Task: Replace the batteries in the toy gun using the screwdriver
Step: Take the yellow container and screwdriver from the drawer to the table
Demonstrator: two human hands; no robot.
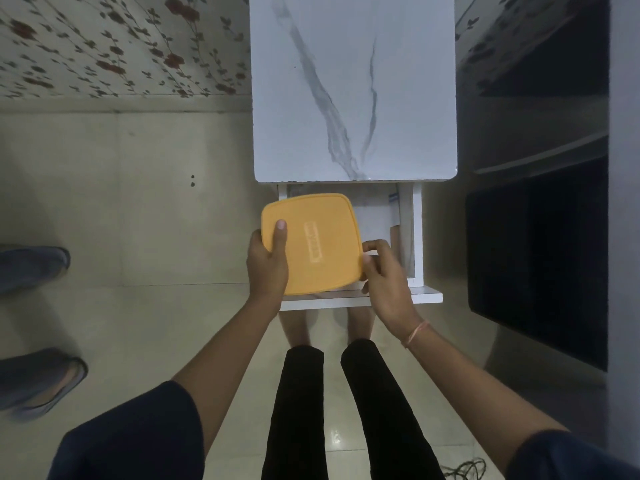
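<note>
Hands meet on a yellow lid (311, 216), held level just above the open drawer (417, 233) of a white marble-topped table (353, 81). The left hand (266, 268) grips the lid's left edge, thumb laid flat on top and fingers tucked out of sight beneath. The right hand (388, 278) pinches the right edge with curled fingers; a pale thread band (417, 332) circles that wrist. Whatever sits under the lid is hidden, so I cannot tell where the toy gun or screwdriver lies. Someone else's shoes (34, 268) stand on the tiled floor, well off to the left.
</note>
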